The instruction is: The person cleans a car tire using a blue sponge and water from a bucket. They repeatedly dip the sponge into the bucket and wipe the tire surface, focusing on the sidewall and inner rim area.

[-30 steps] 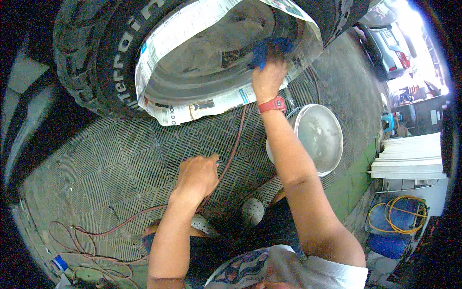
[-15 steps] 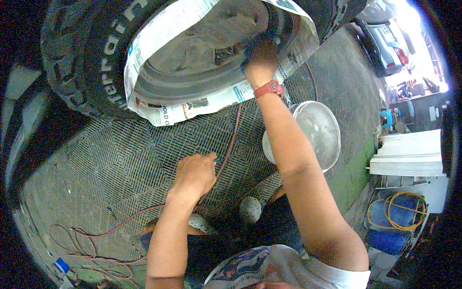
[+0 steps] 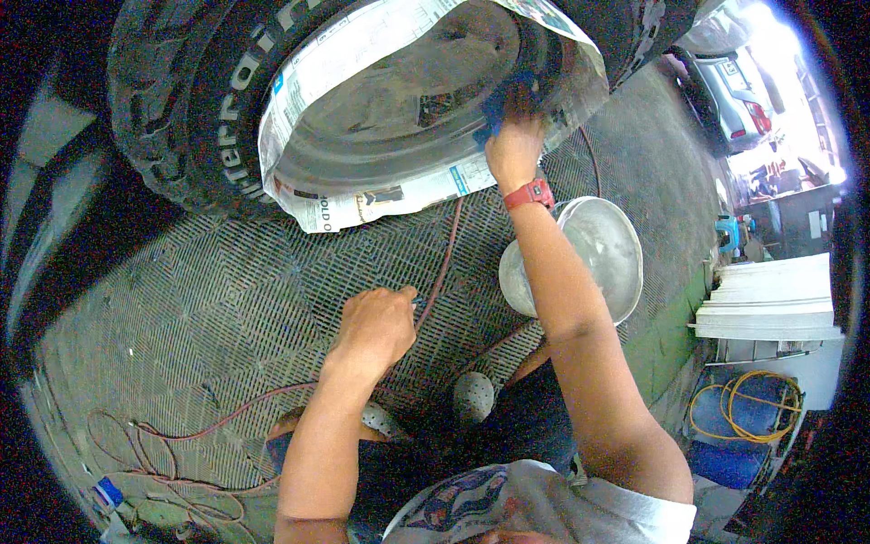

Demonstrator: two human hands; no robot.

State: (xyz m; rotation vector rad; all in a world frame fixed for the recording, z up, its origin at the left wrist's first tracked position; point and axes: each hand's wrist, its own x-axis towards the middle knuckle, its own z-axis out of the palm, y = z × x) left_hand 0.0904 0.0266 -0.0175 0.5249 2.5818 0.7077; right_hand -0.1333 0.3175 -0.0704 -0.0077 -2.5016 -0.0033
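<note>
A large black tyre [image 3: 168,118] with raised sidewall letters fills the top of the view. Newspaper sheets [image 3: 376,201] are tucked round its dusty grey wheel rim [image 3: 362,118]. My right hand [image 3: 517,145], with a red watch on the wrist, reaches into the right side of the rim. It presses a dark blue cloth-like piece [image 3: 500,102] against the metal; motion blurs the fingers. Lower and to the left, my left hand [image 3: 376,325] hovers over the floor matting, fingers curled closed. Whatever it may hold is hidden.
A whitish round basin [image 3: 605,254] stands right of my right forearm. A reddish hose [image 3: 446,263] crosses the grated floor [image 3: 227,281] and coils at lower left. Blue container [image 3: 734,458], yellow hose [image 3: 748,435] and white panels [image 3: 770,295] line the right side; a silver car [image 3: 734,91] stands beyond.
My right hand has shifted slightly right and down along the inside of the rim, showing more of the blue piece. The left hand stays closed, nearly in place. The view has shifted slightly.
</note>
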